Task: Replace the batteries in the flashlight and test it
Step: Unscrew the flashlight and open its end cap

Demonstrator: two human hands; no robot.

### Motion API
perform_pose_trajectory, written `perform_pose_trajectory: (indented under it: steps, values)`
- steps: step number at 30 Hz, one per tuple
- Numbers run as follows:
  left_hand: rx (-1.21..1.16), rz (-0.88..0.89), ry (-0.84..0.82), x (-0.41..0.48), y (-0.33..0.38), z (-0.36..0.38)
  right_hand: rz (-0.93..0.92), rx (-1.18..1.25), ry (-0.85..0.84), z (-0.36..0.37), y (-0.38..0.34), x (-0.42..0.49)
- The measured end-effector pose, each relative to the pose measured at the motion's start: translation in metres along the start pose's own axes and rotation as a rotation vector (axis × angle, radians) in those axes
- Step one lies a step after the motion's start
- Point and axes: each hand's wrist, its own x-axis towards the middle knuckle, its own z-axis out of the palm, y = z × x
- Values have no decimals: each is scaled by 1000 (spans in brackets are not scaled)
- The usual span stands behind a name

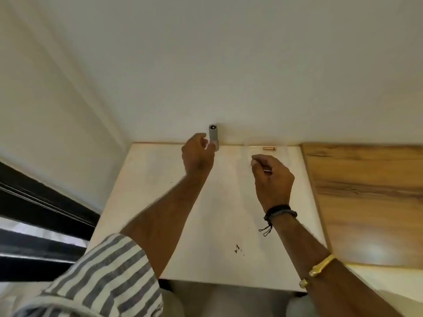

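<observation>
Well, slim grey flashlight [213,136] stands upright, round lens showing.

At the far edge of the pale counter [160,225], a grey flashlight [213,136] stands upright against the white wall [229,65], and the left hand [198,156] holds its lower part with curled fingers [211,146]. The right hand [272,177], dark bands [280,212] on its wrist, curls its fingertips at the near edge of a faint clear packet [281,156]; whether it grips the packet is unclear. A copper-coloured battery [269,148] lies just beyond, near the wall.
</observation>
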Motion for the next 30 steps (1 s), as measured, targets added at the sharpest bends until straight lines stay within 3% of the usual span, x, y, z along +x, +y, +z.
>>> perform_pose_trajectory:
  steps: [10, 15, 30]
  values:
    - [31, -69, 32, 37, 2, 44, 44, 24, 22, 12, 22, 10]
    - [-31, -22, -5, 29, -4, 44, 40, 36, 15, 7, 23, 7]
    - [-228, 114, -99, -132, -15, -10, 111, 57, 12, -38, -5, -69]
